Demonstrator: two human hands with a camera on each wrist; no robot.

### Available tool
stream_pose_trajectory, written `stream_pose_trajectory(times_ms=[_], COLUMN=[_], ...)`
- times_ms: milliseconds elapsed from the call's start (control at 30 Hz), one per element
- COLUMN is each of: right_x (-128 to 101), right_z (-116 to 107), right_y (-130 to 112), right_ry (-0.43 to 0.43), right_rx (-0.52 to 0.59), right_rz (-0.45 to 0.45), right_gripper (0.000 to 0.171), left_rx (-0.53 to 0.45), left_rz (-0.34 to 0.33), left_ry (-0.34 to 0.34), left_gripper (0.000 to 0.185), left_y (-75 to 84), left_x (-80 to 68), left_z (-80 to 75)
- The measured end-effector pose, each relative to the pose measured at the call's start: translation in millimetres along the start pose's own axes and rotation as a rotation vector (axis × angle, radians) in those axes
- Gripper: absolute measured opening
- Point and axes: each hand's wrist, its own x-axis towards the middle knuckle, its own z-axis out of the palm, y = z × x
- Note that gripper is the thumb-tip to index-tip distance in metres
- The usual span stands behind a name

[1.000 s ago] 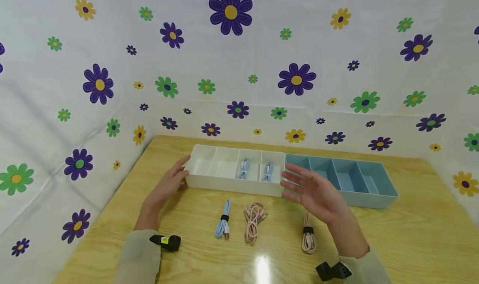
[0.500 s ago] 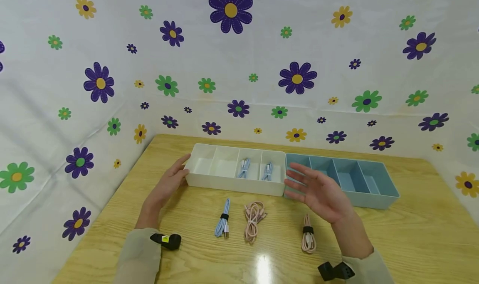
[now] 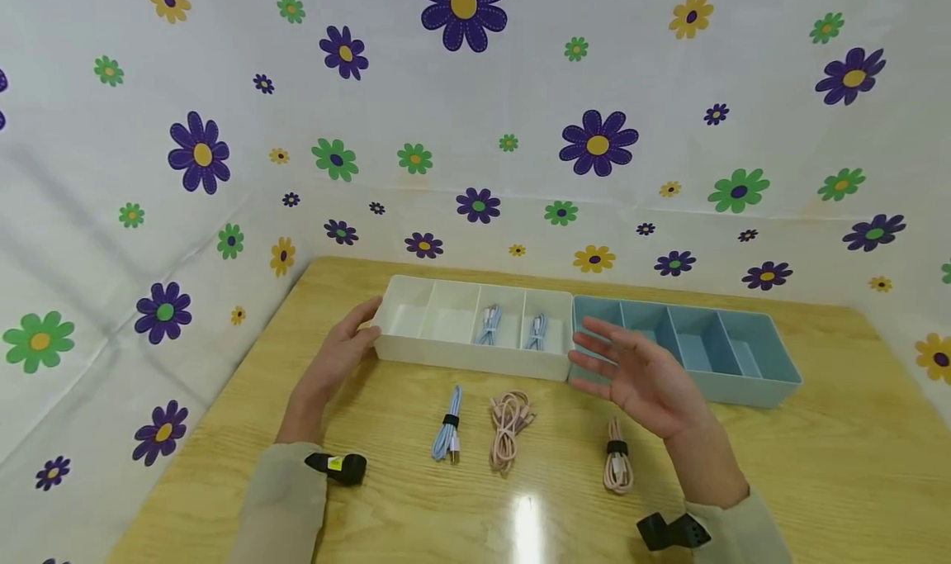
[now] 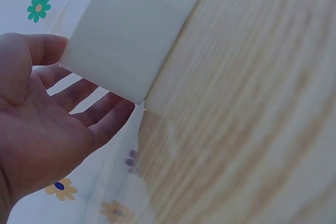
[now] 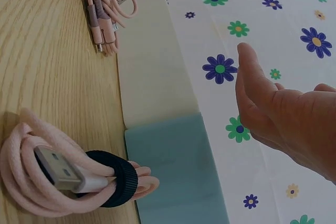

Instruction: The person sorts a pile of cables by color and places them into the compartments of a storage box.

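Observation:
My left hand (image 3: 338, 353) touches the left end of a white four-part organizer box (image 3: 475, 357), its fingers against the end wall in the left wrist view. My right hand (image 3: 657, 382) is held with fingers extended, overlapping the left part of a blue divided organizer box (image 3: 750, 391); nothing is in it. Two bundled light blue cables (image 3: 488, 326) lie in the white box's two right compartments. In front on the table lie a light blue cable (image 3: 447, 428) with a black strap, a pink cable bundle (image 3: 505, 433), and a pink USB cable (image 3: 617, 465) with a black strap.
The two boxes stand end to end along the back of the wooden table (image 3: 401, 514). Behind and to the left hangs a white cloth (image 3: 446, 93) printed with flowers. Black wrist cameras (image 3: 338, 467) are worn on both arms.
My right hand has shifted slightly right, from the joint between the boxes to over the blue box. The left hand stays at the white box. The head view has tilted down slightly.

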Motion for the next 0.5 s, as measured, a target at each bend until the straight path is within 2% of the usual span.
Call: stream_pose_trajectory(times_ms=[167,500], right_x=[-2.0,-2.3], right_z=[0.6,5.6], right_y=[-0.3,1.8], right_ry=[0.017,0.019], right_rx=[0.003,-0.064], right_rz=[0.016,0.022], right_gripper=[0.038,0.034], left_rx=[0.000,-0.033], left_rz=[0.002,-0.002], left_ry=[0.000,0.001], left_gripper=[0.054,0.054], left_y=[3.7,3.4], left_x=[-0.9,-0.2], left_z=[0.8,0.7])
